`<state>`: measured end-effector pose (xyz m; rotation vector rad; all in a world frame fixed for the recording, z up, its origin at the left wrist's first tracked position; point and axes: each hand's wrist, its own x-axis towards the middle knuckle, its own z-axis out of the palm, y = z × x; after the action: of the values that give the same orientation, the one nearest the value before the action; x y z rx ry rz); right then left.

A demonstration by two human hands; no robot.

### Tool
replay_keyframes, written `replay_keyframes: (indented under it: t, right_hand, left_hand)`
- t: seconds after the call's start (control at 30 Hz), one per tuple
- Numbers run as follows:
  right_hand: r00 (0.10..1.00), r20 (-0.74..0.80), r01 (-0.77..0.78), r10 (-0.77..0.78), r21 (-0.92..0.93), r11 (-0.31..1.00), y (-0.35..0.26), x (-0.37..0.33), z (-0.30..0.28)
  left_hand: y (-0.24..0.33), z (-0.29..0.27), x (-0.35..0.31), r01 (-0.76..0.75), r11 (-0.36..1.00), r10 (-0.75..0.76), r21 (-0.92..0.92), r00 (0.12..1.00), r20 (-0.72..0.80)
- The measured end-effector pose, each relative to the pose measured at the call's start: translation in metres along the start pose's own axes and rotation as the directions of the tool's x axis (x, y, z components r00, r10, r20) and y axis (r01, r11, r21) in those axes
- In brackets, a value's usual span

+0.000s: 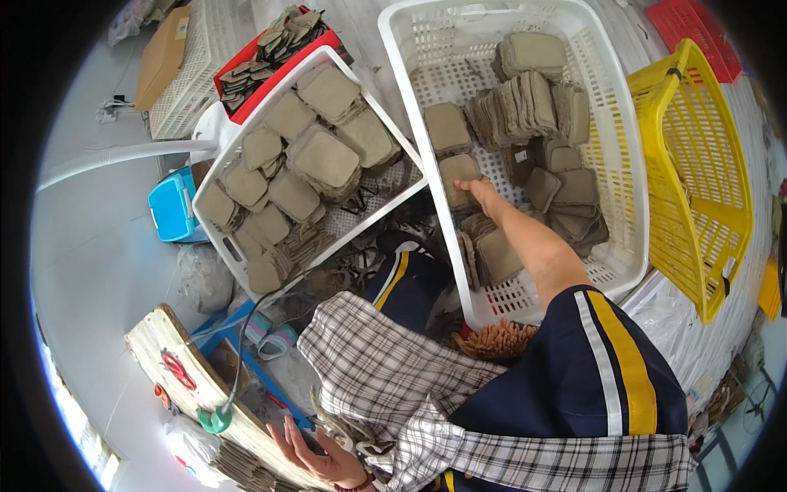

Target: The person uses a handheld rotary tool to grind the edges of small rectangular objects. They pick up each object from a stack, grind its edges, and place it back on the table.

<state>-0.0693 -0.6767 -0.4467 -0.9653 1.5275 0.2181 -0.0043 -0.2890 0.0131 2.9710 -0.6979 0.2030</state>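
Two bare hands are at work, well apart. Right hand fingers rest over a tan pad stack inside the big white basket; their far sides are hidden, so I cannot tell whether they pinch it. Another pad stack sits just beyond those fingers, darker brown pads crowd in to their right, and a leaning bunch lies nearer the body. Left of them, the basket's side rim runs close by; past it stands a smaller white crate with many pad stacks. A yellow basket stands well to their right.

Left hand fingers are spread, beside a wooden plank with a green clip-like thing. Checked cloth fills much of the space between both hands' fingers. Holed basket floor shows beyond the right fingers, up to the far wall.
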Motion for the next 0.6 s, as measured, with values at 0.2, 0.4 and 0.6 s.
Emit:
replay_keyframes:
  t: [0.2, 0.4, 0.6]
  right_hand:
    - [0.968, 0.244, -0.103, 0.062, 0.160, 0.982, -0.032, -0.050, -0.024]
    - [0.907, 0.420, -0.119, 0.005, 0.245, 0.962, -0.014, -0.024, -0.037]
    - [0.941, -0.090, 0.321, -0.325, -0.053, 0.946, -0.012, -0.062, -0.048]
  left_hand:
    - [-0.007, 0.011, 0.002, -0.028, 0.999, 0.029, -0.036, 1.000, 0.004]
    - [0.003, 0.012, 0.021, -0.085, 0.995, 0.086, -0.056, 0.996, 0.025]
    - [0.025, 0.005, 0.037, -0.097, 0.972, 0.091, -0.214, 0.995, -0.036]
